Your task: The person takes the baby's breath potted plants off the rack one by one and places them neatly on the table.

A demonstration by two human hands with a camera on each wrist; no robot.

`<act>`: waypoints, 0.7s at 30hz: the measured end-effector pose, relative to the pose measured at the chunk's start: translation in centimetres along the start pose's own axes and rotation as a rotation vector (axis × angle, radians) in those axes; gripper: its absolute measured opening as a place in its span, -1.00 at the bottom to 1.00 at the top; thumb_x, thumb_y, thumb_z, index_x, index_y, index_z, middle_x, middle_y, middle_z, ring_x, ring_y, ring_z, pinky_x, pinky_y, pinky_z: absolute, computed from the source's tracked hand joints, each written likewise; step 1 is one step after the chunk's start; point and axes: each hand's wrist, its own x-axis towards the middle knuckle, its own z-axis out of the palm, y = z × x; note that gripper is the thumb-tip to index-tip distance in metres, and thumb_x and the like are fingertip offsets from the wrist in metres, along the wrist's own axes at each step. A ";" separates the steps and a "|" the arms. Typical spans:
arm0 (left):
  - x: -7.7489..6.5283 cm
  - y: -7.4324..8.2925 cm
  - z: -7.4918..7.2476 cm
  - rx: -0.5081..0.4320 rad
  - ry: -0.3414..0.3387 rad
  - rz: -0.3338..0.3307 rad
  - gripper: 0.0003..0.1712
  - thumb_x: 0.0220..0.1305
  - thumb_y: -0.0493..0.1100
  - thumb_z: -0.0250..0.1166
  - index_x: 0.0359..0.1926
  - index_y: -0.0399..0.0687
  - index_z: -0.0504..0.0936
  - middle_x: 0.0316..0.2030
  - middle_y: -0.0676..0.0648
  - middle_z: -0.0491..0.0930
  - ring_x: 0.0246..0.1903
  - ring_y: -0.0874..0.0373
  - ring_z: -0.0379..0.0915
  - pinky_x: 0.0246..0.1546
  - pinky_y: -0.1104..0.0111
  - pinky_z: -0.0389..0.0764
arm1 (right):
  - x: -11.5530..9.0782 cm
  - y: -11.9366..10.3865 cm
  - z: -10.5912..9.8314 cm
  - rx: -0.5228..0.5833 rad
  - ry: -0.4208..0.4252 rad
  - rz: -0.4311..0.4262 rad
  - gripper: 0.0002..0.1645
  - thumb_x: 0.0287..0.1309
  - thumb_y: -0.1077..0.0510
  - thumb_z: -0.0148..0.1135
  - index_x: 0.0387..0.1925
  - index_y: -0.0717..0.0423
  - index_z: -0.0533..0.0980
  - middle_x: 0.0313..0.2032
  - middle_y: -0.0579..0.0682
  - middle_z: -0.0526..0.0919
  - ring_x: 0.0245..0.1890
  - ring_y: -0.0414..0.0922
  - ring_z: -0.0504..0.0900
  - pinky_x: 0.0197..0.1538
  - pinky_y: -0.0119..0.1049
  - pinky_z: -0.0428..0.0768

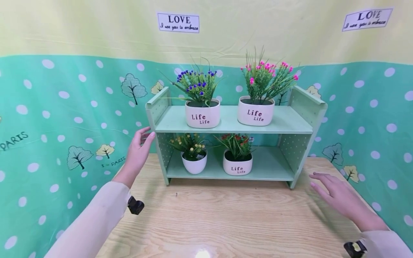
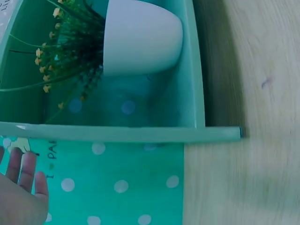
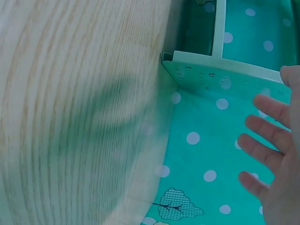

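A pale green two-tier shelf (image 1: 229, 120) stands on the wooden table. On its upper board sit two white "Life" pots, one with blue-purple flowers (image 1: 195, 84) and one with pink flowers (image 1: 267, 73). Below are a rounded white pot (image 1: 194, 165) of yellow flowers and a white "Life" pot (image 1: 237, 167) of red flowers. My left hand (image 1: 137, 152) is just outside the shelf's left side panel, fingertips right by its front edge, holding nothing. Lower down, beyond the right side panel (image 3: 206, 72), my right hand (image 1: 338, 195) hovers over the table with its fingers spread, also holding nothing.
The wooden table (image 1: 226, 218) extends in front of the shelf and to both sides. Behind and around it hangs a green and yellow cloth (image 1: 48, 86) with white dots and printed trees. A dark wrist device (image 1: 135, 205) sits at the left cuff.
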 end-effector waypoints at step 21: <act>2.0 2.2 1.8 -0.158 0.194 -0.052 -0.27 0.33 0.26 0.27 0.30 -0.06 0.32 0.05 -0.06 0.42 -0.02 0.12 0.34 -0.02 0.32 0.52 | 1.2 -2.3 -0.9 0.044 0.051 -0.060 -0.66 0.46 0.08 0.14 0.14 0.14 0.55 0.01 0.05 0.67 0.05 0.08 0.57 0.02 -0.57 0.33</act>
